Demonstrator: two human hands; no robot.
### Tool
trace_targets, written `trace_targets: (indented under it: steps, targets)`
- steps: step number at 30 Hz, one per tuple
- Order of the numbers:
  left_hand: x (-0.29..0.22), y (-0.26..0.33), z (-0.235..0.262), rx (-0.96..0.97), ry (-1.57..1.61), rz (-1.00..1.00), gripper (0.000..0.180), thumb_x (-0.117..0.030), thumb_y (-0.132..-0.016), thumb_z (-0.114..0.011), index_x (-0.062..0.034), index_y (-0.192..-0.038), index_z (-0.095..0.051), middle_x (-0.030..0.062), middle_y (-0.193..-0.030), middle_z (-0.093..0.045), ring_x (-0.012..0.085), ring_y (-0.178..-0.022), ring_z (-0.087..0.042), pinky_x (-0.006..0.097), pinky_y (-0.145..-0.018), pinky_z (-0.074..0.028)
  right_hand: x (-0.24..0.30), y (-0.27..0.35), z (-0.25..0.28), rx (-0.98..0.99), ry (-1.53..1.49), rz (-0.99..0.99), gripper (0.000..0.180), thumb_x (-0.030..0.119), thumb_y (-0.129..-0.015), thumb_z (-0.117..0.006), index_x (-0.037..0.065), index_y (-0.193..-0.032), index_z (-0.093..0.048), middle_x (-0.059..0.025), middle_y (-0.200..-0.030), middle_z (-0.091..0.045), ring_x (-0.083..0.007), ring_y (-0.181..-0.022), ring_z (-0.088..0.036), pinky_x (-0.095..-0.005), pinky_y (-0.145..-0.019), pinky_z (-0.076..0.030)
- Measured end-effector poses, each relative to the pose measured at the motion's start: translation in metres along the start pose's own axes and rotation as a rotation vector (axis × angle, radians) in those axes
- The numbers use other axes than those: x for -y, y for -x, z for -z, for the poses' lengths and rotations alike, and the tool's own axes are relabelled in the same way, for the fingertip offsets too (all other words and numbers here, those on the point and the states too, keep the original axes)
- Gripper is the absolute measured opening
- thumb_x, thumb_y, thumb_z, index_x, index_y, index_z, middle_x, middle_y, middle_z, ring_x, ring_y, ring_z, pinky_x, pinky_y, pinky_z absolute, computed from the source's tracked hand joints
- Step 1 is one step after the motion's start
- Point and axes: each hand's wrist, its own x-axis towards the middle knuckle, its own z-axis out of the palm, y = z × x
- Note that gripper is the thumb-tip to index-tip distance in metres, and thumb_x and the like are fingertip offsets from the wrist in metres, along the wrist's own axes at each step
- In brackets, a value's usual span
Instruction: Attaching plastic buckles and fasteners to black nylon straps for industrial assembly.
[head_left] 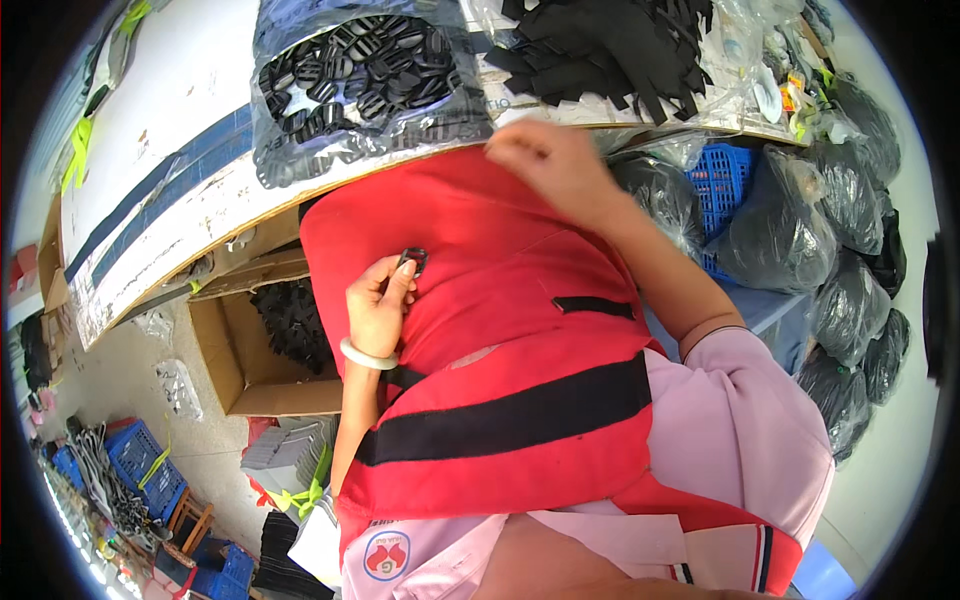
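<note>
Between the thumb and fingers of my left hand (376,305) is a small black plastic buckle (413,262), held just over the red apron (480,215) on my lap. My right hand (540,160) is at the table's front edge, its fingers smeared by motion, so I cannot see whether anything is in them. Just beyond it lies a heap of cut black strap pieces (610,50). Further left, an opened clear plastic bag (285,165) full of black buckles (365,70) rests on the table.
The worn white table (170,190) runs across in front of me. Below its edge stands a cardboard box (225,350) with black pieces inside. Filled dark plastic bags (775,230) and a blue crate (722,180) crowd the right side. More blue crates (145,465) sit at the lower left.
</note>
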Motion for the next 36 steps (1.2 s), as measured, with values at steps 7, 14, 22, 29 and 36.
trace_targets:
  steps: [7,14,22,29,36]
  targets:
    - [0.002,-0.005,-0.002,0.041,-0.008,0.012,0.013,-0.014,-0.092,-0.063,-0.002,-0.096,-0.068,-0.0028,-0.071,-0.059,0.0032,-0.06,-0.049,0.018,-0.053,-0.038,-0.127,-0.045,0.123,-0.668,0.711,0.209,0.067,0.046,-0.065,-0.08,0.028,-0.126,-0.057,-0.0049,-0.128,-0.051,-0.0297,-0.124,-0.042,-0.0457,-0.102,-0.03]
    - [0.012,-0.009,-0.008,0.07,-0.032,-0.002,0.014,-0.012,-0.092,-0.063,0.0003,-0.096,-0.067,-0.001,-0.072,-0.061,0.0051,-0.065,-0.052,0.02,-0.059,-0.042,-0.106,-0.101,0.052,-0.576,0.669,0.375,0.061,0.048,-0.072,-0.075,0.023,-0.125,-0.058,-0.0036,-0.126,-0.053,-0.0272,-0.12,-0.044,-0.0437,-0.102,-0.03]
    - [0.014,-0.008,-0.008,0.07,-0.032,-0.009,0.014,-0.013,-0.092,-0.063,-0.0003,-0.096,-0.068,-0.0009,-0.073,-0.061,0.0051,-0.064,-0.052,0.02,-0.059,-0.041,-0.094,-0.107,0.029,-0.629,0.617,0.407,0.058,0.045,-0.076,-0.073,0.021,-0.126,-0.056,-0.0043,-0.129,-0.049,-0.0269,-0.124,-0.04,-0.0439,-0.103,-0.025]
    - [0.017,-0.008,-0.004,0.065,0.004,-0.006,0.015,-0.014,-0.092,-0.063,-0.001,-0.098,-0.068,-0.0011,-0.073,-0.062,0.0049,-0.062,-0.051,0.018,-0.054,-0.038,-0.081,-0.065,0.049,-0.632,0.574,0.35,0.06,0.034,-0.073,-0.077,0.02,-0.127,-0.056,-0.0051,-0.13,-0.048,-0.0286,-0.126,-0.039,-0.0445,-0.104,-0.025]
    - [0.017,-0.008,-0.003,0.047,0.024,0.0,0.016,-0.015,-0.092,-0.063,-0.0014,-0.099,-0.068,-0.0017,-0.073,-0.061,0.004,-0.061,-0.05,0.018,-0.052,-0.037,-0.094,-0.024,0.107,-0.571,0.632,0.283,0.021,0.011,-0.079,-0.067,0.016,-0.099,-0.071,-0.0038,-0.107,-0.063,-0.026,-0.105,-0.054,-0.0363,-0.09,-0.039]
